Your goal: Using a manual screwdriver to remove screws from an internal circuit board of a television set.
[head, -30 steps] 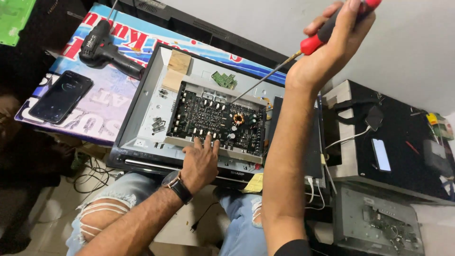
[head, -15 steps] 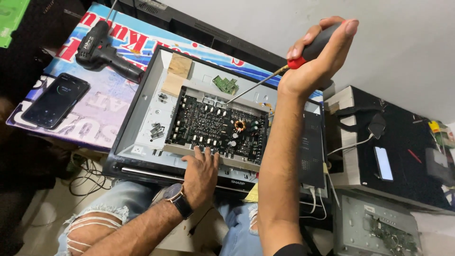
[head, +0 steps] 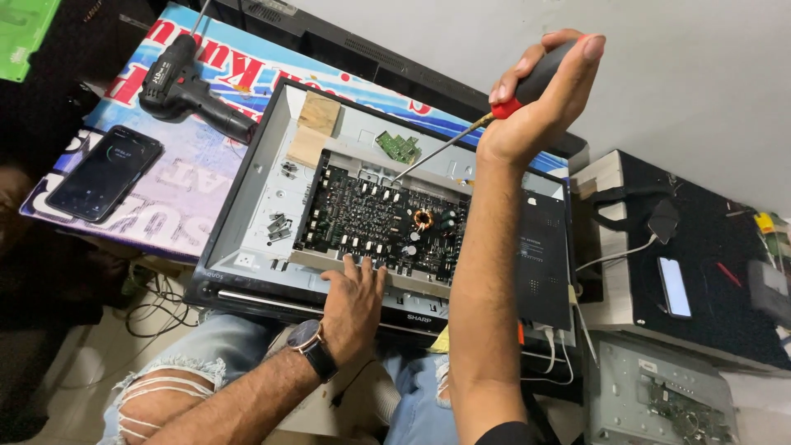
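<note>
White wall fills the upper right of the frame above a cluttered bench. At upper centre the right hand [head: 540,99] is closed around a screwdriver [head: 494,115], whose tip meets the far edge of the circuit board [head: 383,222] in an open metal chassis [head: 247,206] at mid-frame. The left hand [head: 354,301], fingers spread, presses the board's near edge. A cordless drill [head: 185,82] and a phone [head: 103,173] lie at the upper left.
</note>
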